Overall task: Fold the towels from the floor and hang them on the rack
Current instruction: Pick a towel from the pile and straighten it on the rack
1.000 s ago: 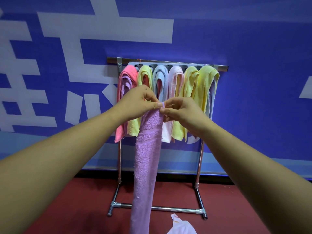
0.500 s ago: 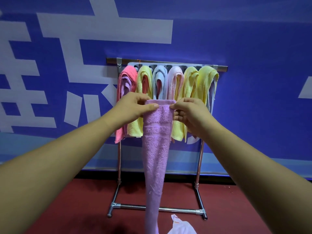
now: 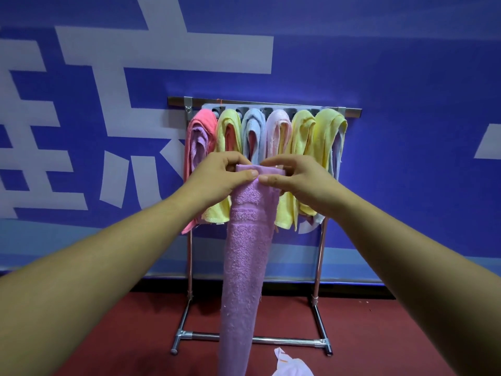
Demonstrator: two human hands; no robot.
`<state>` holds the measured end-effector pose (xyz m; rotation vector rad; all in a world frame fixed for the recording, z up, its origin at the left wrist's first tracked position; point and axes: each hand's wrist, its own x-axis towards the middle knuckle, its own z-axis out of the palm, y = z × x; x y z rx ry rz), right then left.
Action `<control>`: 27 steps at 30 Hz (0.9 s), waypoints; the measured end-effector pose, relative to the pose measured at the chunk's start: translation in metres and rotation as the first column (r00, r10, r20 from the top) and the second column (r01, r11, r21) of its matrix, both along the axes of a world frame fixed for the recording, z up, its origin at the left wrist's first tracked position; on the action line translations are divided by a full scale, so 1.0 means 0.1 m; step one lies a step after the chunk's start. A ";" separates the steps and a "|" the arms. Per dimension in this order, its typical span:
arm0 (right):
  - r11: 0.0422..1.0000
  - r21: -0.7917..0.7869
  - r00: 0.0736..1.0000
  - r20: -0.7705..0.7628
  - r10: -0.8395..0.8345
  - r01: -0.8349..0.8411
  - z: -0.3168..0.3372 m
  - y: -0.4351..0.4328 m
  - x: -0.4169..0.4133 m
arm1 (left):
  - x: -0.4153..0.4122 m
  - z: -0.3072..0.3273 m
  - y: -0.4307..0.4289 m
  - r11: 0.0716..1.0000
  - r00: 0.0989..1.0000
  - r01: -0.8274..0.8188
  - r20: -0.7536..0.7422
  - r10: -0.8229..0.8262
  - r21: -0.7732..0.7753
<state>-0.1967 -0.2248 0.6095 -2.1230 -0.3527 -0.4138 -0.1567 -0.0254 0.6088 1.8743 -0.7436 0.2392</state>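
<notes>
A long lilac towel [image 3: 245, 256], folded into a narrow strip, hangs straight down in front of me. My left hand [image 3: 217, 179] and my right hand [image 3: 301, 180] pinch its top edge side by side, thumbs nearly touching at the middle. Behind them stands the metal rack [image 3: 349, 112] against the wall. Several folded towels hang from its bar: a pink one [image 3: 199, 131] over a lilac one at the left, then yellow, light blue, pale pink and two yellow ones [image 3: 325, 137]. My hands hide their lower middle parts.
A blue wall [image 3: 406, 77] with large white characters stands right behind the rack. The floor [image 3: 352, 321] is dark red. A white towel or cloth [image 3: 291, 366] lies on it near the rack's foot bar [image 3: 284, 341], at the bottom edge of view.
My hands spread the towel's top edge apart, then came back together at its middle. The towel hangs a little wider and straighter than a second ago.
</notes>
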 end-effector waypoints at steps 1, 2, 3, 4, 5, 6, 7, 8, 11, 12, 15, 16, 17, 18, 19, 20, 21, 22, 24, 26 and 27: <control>0.997 -0.073 1.000 0.021 -0.019 0.020 0.02 0.00 -0.01 | 0.00 0.00 0.00 1.000 1.000 0.000 0.010 0.000 0.012; 0.995 -0.099 0.999 0.035 -0.026 0.030 0.04 0.00 -0.03 | 0.00 -0.01 0.00 1.000 1.000 -0.006 0.020 0.005 0.022; 0.995 -0.096 0.999 0.036 -0.031 0.034 0.06 0.00 -0.04 | 0.00 -0.02 0.00 1.000 1.000 -0.011 0.024 0.010 0.025; 0.995 -0.091 0.999 0.033 -0.034 0.037 0.08 -0.01 -0.05 | 0.00 -0.04 0.00 1.000 1.000 -0.010 0.021 0.009 0.018; 0.995 -0.087 0.999 0.034 -0.036 0.039 0.09 -0.01 -0.05 | 0.01 -0.06 0.00 1.000 1.000 -0.002 0.016 0.002 0.002; 0.996 -0.082 0.998 0.043 -0.035 0.038 0.09 -0.02 -0.04 | 0.02 -0.08 0.00 1.000 1.000 0.004 0.016 -0.004 -0.019; 0.997 -0.071 0.998 0.054 -0.032 0.036 0.09 -0.01 -0.03 | 0.01 -0.09 -0.01 0.999 1.000 0.014 0.014 -0.014 -0.048; 0.998 -0.054 0.997 0.068 -0.029 0.033 0.08 0.00 -0.01 | 0.00 -0.10 -0.03 0.995 0.999 0.039 -0.002 -0.040 -0.087; 0.998 0.059 0.996 0.087 -0.029 0.024 0.14 0.00 0.02 | 0.00 -0.22 -0.04 0.975 0.969 0.154 -0.171 -0.181 -0.158; 0.995 0.094 0.996 0.088 -0.030 0.021 0.18 0.00 0.03 | 0.00 -0.30 -0.04 0.980 0.955 0.173 -0.225 -0.192 -0.101; 0.972 0.234 0.995 0.089 -0.035 0.014 0.31 -0.02 0.04 | 0.07 -0.77 -0.04 0.983 0.929 0.168 -0.346 -0.134 0.071; 0.962 0.274 0.994 0.098 -0.044 0.016 0.34 -0.03 0.06 | 0.08 -0.96 -0.04 0.982 0.914 0.173 -0.383 -0.134 0.069; 0.952 0.307 0.993 0.106 -0.054 0.019 0.37 -0.03 0.08 | 0.08 -1.14 -0.04 0.981 0.892 0.187 -0.429 -0.145 0.057; 0.944 0.329 0.991 0.110 -0.070 0.030 0.39 -0.04 0.10 | 0.09 -1.33 -0.04 0.979 0.870 0.195 -0.472 -0.146 0.056; 0.938 0.342 0.989 0.113 -0.094 0.050 0.41 -0.07 0.14 | 0.09 -1.49 -0.05 0.976 0.849 0.207 -0.508 -0.148 0.062; 0.934 0.348 0.985 0.116 -0.127 0.080 0.44 -0.10 0.16 | 0.07 -1.62 -0.05 0.971 0.830 0.228 -0.537 -0.153 0.075; 0.926 0.358 0.979 0.117 -0.169 0.117 0.45 -0.16 0.21 | 0.07 -1.73 -0.04 0.968 0.813 0.240 -0.560 -0.157 0.077; 0.914 0.374 0.969 0.116 -0.217 0.160 0.45 -0.23 0.25 | 0.08 -1.81 -0.03 0.969 0.795 0.242 -0.584 -0.163 0.059; 0.879 0.388 0.935 0.102 -0.341 0.278 0.40 -0.42 0.35 | 0.13 -1.86 0.03 0.973 0.749 0.225 -0.631 -0.200 -0.042; 0.827 0.379 0.880 0.061 -0.470 0.416 0.24 -0.63 0.44 | 0.18 -1.75 0.09 0.965 0.718 0.197 -0.646 -0.261 -0.170; 0.801 0.359 0.855 0.020 -0.519 0.478 0.13 -0.72 0.47 | 0.22 -1.66 0.11 0.952 0.710 0.173 -0.638 -0.298 -0.252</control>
